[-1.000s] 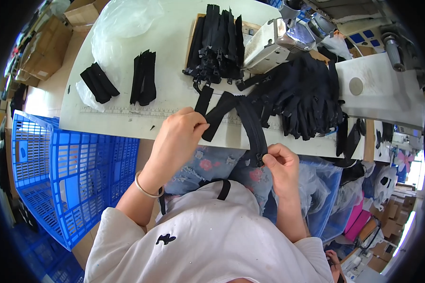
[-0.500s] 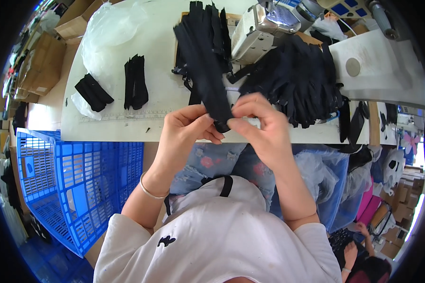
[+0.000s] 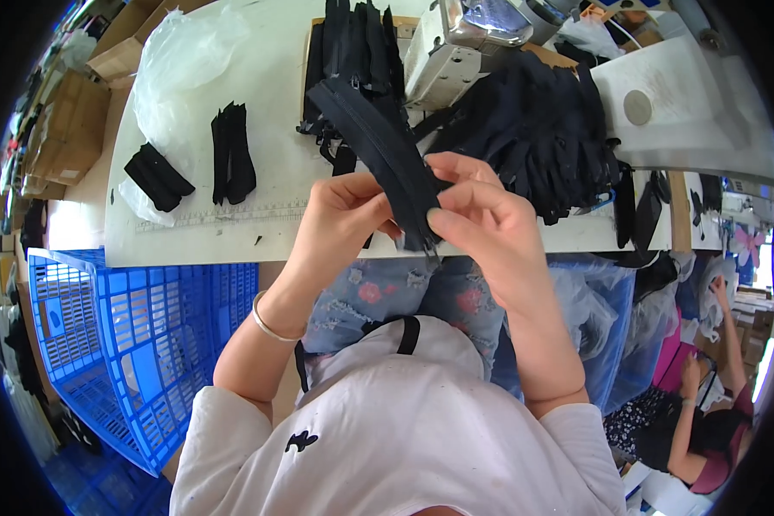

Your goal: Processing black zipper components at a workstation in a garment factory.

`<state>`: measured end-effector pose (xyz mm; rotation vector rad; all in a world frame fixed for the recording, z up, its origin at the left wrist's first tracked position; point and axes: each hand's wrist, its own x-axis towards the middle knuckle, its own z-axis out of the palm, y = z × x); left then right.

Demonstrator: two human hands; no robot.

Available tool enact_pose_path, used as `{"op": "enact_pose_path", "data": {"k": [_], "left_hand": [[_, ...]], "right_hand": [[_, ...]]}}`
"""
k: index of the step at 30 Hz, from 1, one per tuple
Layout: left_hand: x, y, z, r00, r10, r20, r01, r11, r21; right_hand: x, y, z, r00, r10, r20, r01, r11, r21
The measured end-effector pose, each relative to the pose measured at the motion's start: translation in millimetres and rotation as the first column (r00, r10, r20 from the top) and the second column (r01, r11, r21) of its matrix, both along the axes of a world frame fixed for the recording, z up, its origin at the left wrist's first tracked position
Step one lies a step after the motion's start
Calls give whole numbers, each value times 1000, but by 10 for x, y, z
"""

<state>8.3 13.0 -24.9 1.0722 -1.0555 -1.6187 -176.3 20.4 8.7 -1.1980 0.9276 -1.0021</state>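
A black zipper (image 3: 377,142) is held up over the table's front edge, its far end slanting to the left. My left hand (image 3: 350,213) pinches it from the left near its lower end, the fingertips partly behind the fabric. On the other side, my right hand (image 3: 488,206) grips the same end between thumb and fingers. Past the held piece lies a stack of black zippers (image 3: 350,43). A larger heap of black zippers (image 3: 533,129) spreads to the right of my hands.
Two folded black bundles (image 3: 233,155) (image 3: 159,176) lie at the left beside a clear plastic bag (image 3: 181,77). A white machine with a chrome top (image 3: 456,52) stands at the back. Blue crates (image 3: 146,344) sit below left. Another person (image 3: 705,430) is at lower right.
The zipper has turned so that its teeth line shows, and its lower end has shifted slightly right. My right hand has a closer hold. The other person has raised an arm.
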Motion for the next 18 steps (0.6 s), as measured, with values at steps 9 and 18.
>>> {"op": "enact_pose_path", "data": {"k": [9, 18], "left_hand": [[-66, 19, 67, 983, -30, -179, 49, 993, 106], [-172, 23, 140, 999, 34, 0, -34, 997, 64]], "right_hand": [[-26, -61, -174, 989, -31, -146, 36, 999, 36], [-126, -70, -3, 994, 24, -108, 1, 973, 230]]}}
